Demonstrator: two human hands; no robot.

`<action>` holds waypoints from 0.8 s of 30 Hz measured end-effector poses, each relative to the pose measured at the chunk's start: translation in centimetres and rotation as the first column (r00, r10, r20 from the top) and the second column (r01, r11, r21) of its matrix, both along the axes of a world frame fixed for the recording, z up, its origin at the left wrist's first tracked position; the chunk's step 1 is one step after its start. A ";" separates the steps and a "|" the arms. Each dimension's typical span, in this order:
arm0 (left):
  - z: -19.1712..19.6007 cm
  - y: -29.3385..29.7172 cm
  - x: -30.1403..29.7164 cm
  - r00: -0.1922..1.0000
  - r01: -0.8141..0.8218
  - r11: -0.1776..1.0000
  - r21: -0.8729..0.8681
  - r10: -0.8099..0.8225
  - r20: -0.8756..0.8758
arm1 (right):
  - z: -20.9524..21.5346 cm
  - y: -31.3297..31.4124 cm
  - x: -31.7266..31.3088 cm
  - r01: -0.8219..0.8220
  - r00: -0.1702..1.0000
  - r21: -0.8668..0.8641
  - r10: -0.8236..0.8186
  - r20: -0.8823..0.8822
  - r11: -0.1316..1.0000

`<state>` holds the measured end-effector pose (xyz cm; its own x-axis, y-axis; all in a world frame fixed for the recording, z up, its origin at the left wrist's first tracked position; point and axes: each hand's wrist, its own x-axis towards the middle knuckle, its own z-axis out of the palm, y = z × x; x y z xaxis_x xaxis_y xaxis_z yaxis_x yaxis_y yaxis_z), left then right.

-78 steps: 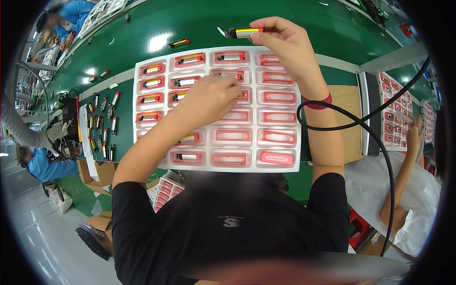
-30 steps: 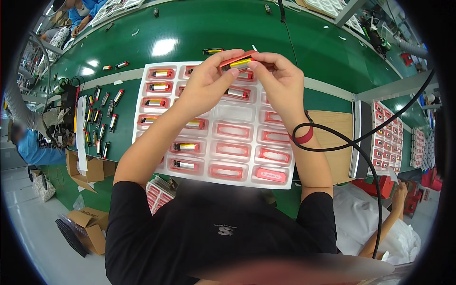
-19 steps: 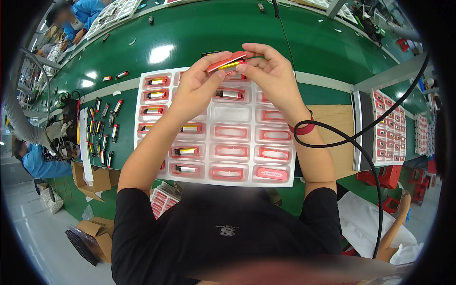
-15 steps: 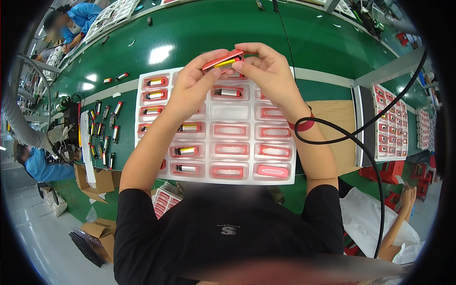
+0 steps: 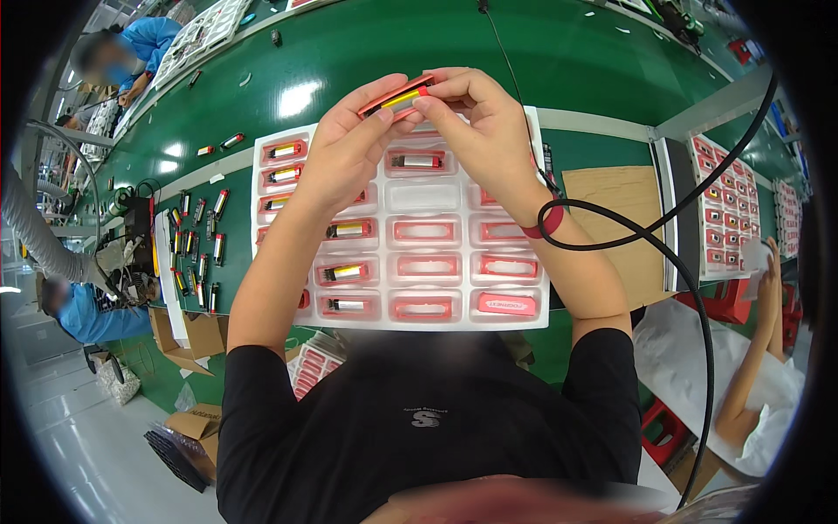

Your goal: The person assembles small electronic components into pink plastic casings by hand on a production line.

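The tray [image 5: 397,262] lies on the green table [image 5: 367,44]. Left of the tray lie loose cells [image 5: 196,244]; right of it a cardboard sheet [image 5: 615,223]; above its far edge both hands hold a case [image 5: 397,96].

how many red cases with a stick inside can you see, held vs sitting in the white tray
red case held by left hand and right hand: 1
filled red cases in the white tray: 7 in view
total: 8
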<state>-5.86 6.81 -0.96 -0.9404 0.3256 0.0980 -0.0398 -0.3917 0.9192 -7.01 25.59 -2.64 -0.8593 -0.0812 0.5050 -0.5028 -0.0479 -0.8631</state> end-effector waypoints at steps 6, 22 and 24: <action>1.3 0.1 1.3 0.986 -0.147 0.836 -0.529 0.085 -0.140 | 0.6 1.3 -1.1 -0.139 0.964 -0.058 0.149 0.221 0.989; 1.1 -1.5 1.6 0.631 -0.604 0.599 -0.526 -0.044 -0.775 | 1.3 1.2 0.2 0.038 0.932 0.347 0.092 -0.350 0.937; 1.1 -1.8 1.7 0.652 -0.569 0.651 -0.502 -0.016 -0.758 | 1.1 0.8 0.1 0.028 0.935 0.292 0.078 -0.345 0.956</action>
<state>-4.19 5.00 0.18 -0.7488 0.3012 0.5904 0.6582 0.4431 0.6087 -6.87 26.43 -1.58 -0.6279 -0.2879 0.7231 -0.7759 0.1590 -0.6104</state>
